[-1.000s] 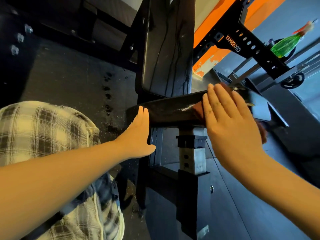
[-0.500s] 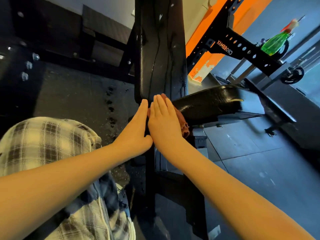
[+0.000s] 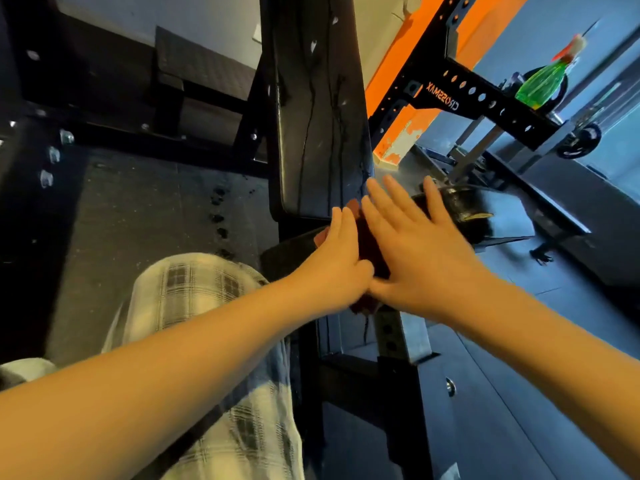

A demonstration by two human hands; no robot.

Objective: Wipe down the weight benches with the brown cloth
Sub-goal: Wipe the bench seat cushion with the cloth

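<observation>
The weight bench has a black upright back pad (image 3: pixel 318 133) and a shiny black seat pad (image 3: pixel 460 206) jutting to the right on a steel post (image 3: pixel 391 334). The brown cloth (image 3: pixel 369 247) lies bunched on the seat pad's near left part, showing between and below my two hands. My right hand (image 3: pixel 419 254) lies flat on it with fingers spread, pressing it to the pad. My left hand (image 3: pixel 334 268) rests flat beside it, fingers together, over the cloth's left edge. Most of the cloth is hidden under the hands.
A black and orange rack beam (image 3: pixel 485 98) crosses at upper right, with a green spray bottle (image 3: pixel 543 81) on it and a weight plate (image 3: pixel 581 140) beyond. My knee in plaid shorts (image 3: pixel 194 289) is at lower left. Dark rubber floor surrounds the bench.
My right hand slid the cloth from the seat pad's right part leftward to meet my left hand. Its fingers have now spread, and the cloth reaches under my left hand.
</observation>
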